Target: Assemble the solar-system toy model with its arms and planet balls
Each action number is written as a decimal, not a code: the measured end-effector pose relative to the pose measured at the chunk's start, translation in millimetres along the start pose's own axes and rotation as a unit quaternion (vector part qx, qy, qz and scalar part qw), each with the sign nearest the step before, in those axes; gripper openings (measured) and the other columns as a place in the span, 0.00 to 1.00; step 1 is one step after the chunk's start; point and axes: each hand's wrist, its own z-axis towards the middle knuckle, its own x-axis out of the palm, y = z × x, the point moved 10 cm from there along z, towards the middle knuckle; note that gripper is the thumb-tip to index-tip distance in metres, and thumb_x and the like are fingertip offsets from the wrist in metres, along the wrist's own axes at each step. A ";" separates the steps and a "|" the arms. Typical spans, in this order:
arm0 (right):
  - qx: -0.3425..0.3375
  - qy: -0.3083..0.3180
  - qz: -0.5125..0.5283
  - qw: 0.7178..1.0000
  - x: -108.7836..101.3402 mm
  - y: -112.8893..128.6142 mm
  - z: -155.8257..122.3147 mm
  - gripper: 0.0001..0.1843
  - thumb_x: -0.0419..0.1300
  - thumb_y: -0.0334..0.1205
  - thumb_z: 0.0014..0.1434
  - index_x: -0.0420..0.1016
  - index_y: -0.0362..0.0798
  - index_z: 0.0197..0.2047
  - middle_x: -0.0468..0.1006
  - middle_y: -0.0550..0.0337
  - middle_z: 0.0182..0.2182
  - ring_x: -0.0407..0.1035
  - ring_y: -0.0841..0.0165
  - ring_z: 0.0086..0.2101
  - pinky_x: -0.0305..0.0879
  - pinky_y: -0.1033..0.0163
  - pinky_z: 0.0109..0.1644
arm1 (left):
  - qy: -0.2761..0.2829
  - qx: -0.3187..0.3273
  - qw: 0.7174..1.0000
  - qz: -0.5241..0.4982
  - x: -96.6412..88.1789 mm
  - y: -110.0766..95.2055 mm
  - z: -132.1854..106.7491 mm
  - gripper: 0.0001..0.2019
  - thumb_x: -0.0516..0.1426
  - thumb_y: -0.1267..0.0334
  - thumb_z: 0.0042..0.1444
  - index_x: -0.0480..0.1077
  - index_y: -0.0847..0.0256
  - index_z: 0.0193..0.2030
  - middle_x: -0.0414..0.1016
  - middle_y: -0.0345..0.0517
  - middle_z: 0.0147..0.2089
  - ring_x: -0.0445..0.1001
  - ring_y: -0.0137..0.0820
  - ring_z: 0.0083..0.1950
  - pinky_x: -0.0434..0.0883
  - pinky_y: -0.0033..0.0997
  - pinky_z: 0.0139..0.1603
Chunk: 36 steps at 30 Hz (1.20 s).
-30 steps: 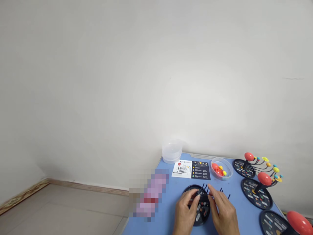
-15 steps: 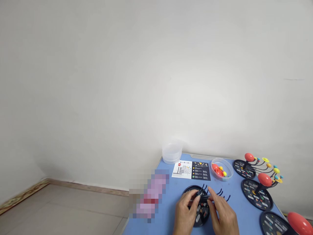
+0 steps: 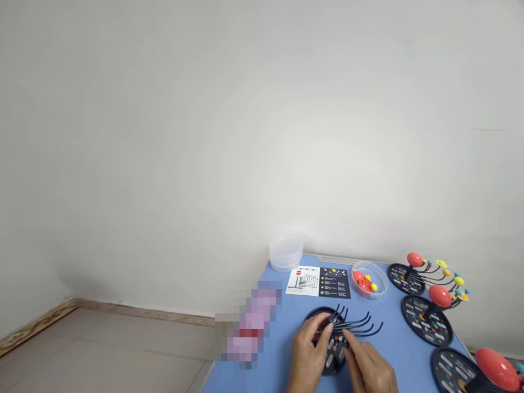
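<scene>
In the head view my left hand (image 3: 309, 349) is closed, with thumb and fingers pinching the inner end of a bundle of black curved rods (image 3: 360, 326). The rods fan out to the right, their tips bent upward. My right hand (image 3: 370, 365) is just below them; its forefinger tip appears to touch the lowest rod, and the thumb is a little apart from it. Under both hands lies a round black base (image 3: 333, 357) printed with small planets and labels. My left fingers hide where the rods join.
An instruction sheet (image 3: 307, 281) lies behind the base, beside stacked clear tubs (image 3: 285, 254). A clear dish (image 3: 382, 278) holds red and yellow pieces. Assembled planet models (image 3: 439, 296) line the right edge of the blue table (image 3: 278, 322). A blurred pink object (image 3: 260, 311) is at left.
My right hand has moved down and slightly left, away from the upper rods, showing more of them. My left hand keeps its pinch. The whole view has shifted slightly.
</scene>
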 end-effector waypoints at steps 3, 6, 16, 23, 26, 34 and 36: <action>0.020 0.011 -0.019 1.000 4.4 -4.2 -2.3 0.19 0.51 0.38 0.66 0.70 0.48 0.58 0.82 0.53 0.30 0.76 0.67 0.26 0.73 0.67 0.30 | -0.003 0.005 1.000 -0.001 -0.9 -2.3 0.7 0.16 0.59 0.50 0.56 0.79 0.60 0.40 0.84 0.50 0.37 0.82 0.36 0.35 0.80 0.29 0.34; 0.037 0.014 -0.038 0.998 5.0 -6.3 0.3 0.20 0.49 0.40 0.67 0.70 0.48 0.59 0.81 0.54 0.29 0.76 0.68 0.25 0.73 0.68 0.28 | -0.003 0.012 1.000 0.001 -1.6 -5.2 1.6 0.18 0.58 0.48 0.55 0.79 0.59 0.39 0.83 0.50 0.38 0.82 0.37 0.36 0.80 0.29 0.34; -0.007 0.008 -0.095 0.995 -55.4 -2.0 39.4 0.11 0.53 0.33 0.64 0.76 0.49 0.43 0.81 0.54 0.36 0.77 0.67 0.35 0.73 0.66 0.40 | -0.029 0.009 0.999 0.017 -11.3 -13.7 1.3 0.19 0.58 0.46 0.55 0.79 0.59 0.41 0.84 0.49 0.38 0.81 0.37 0.35 0.80 0.30 0.38; 0.147 0.087 -0.237 0.956 -77.6 -75.8 78.2 0.14 0.50 0.35 0.62 0.76 0.49 0.43 0.80 0.54 0.42 0.77 0.63 0.36 0.68 0.63 0.33 | -0.074 0.024 0.997 0.016 -27.4 -26.6 6.8 0.20 0.57 0.44 0.56 0.79 0.59 0.33 0.82 0.49 0.35 0.81 0.39 0.38 0.78 0.33 0.42; 0.227 0.205 -0.259 0.916 -59.6 -110.2 95.7 0.13 0.53 0.35 0.61 0.77 0.52 0.44 0.82 0.56 0.40 0.76 0.62 0.39 0.64 0.64 0.34 | -0.064 -0.012 0.998 0.002 -29.5 -28.0 19.4 0.20 0.59 0.44 0.53 0.78 0.60 0.35 0.82 0.49 0.35 0.81 0.40 0.38 0.78 0.32 0.39; 0.298 0.350 -0.234 0.857 14.3 -156.1 105.3 0.09 0.59 0.41 0.62 0.77 0.45 0.36 0.79 0.59 0.33 0.73 0.68 0.34 0.67 0.62 0.38 | 0.020 -0.019 0.999 -0.039 -5.3 -46.1 67.3 0.20 0.57 0.45 0.53 0.78 0.60 0.34 0.81 0.49 0.35 0.79 0.42 0.41 0.76 0.36 0.41; 0.314 0.390 -0.228 0.835 31.4 -165.1 101.0 0.12 0.59 0.45 0.63 0.75 0.44 0.38 0.78 0.60 0.35 0.72 0.69 0.34 0.70 0.60 0.39 | 0.014 -0.021 0.999 -0.029 -3.6 -39.8 75.0 0.19 0.60 0.45 0.48 0.77 0.61 0.33 0.80 0.48 0.32 0.78 0.41 0.37 0.76 0.35 0.37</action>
